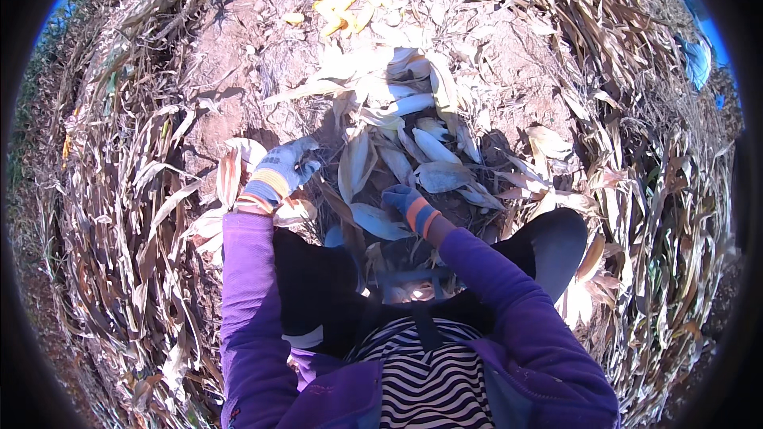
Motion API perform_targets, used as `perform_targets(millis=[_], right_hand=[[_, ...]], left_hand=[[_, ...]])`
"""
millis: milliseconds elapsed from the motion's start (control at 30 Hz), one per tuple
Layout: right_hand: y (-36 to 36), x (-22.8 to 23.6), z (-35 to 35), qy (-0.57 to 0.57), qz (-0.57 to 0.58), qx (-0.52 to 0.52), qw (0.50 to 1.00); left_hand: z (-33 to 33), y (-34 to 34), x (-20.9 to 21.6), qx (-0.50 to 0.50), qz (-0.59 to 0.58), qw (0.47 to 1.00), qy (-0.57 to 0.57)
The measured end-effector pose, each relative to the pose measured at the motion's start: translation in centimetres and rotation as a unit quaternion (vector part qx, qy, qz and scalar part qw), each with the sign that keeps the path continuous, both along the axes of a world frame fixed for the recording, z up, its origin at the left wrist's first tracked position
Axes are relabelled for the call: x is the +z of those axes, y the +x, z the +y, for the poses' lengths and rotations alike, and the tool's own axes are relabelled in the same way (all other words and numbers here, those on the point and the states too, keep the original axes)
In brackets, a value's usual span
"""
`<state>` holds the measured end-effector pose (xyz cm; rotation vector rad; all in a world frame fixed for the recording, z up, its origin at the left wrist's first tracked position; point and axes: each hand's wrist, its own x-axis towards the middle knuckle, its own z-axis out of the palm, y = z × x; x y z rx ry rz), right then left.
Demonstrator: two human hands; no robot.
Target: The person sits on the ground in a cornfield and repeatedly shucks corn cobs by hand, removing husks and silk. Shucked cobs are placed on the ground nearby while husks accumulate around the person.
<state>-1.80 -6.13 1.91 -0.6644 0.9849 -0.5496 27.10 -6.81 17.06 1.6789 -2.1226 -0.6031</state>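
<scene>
My left hand (282, 167), in a grey-white work glove with a striped cuff, is held over the ground left of the corn pile. Its thumb and fingers are apart, and nothing shows between them. My right hand (402, 199), in a blue-grey glove with an orange-striped cuff, is closed at the near edge of the pile. Whatever its fingers hold is hidden. Just below it lies an ear of corn in its pale husk (380, 222). Several more husk-covered ears (435, 147) lie heaped ahead of both hands.
Bare yellow corn cobs (338, 9) lie together on the soil farther ahead. Dry stalks and leaves line the left (127, 191) and right (660, 175) sides. Loose husks (230, 175) lie beside my left hand. My bent knees (556, 246) flank the near ground.
</scene>
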Motion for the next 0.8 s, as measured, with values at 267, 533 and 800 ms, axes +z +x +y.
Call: perform_targets(millis=[267,533,800], right_hand=[[-3.8,-8.8,2.9,-0.04,0.133,0.032,0.99],[-4.3,-9.1,2.7,-0.12,0.324,0.137,0.928],[-6.1,-11.3,0.6,-0.128,0.368,0.092,0.916]], left_hand=[[-0.8,-2.9,1.5,-0.037,-0.007,0.999,0.001],[-0.2,-2.9,0.8,-0.046,0.002,0.998,0.039],[-1.2,-4.9,1.6,-0.097,-0.035,0.994,0.031]])
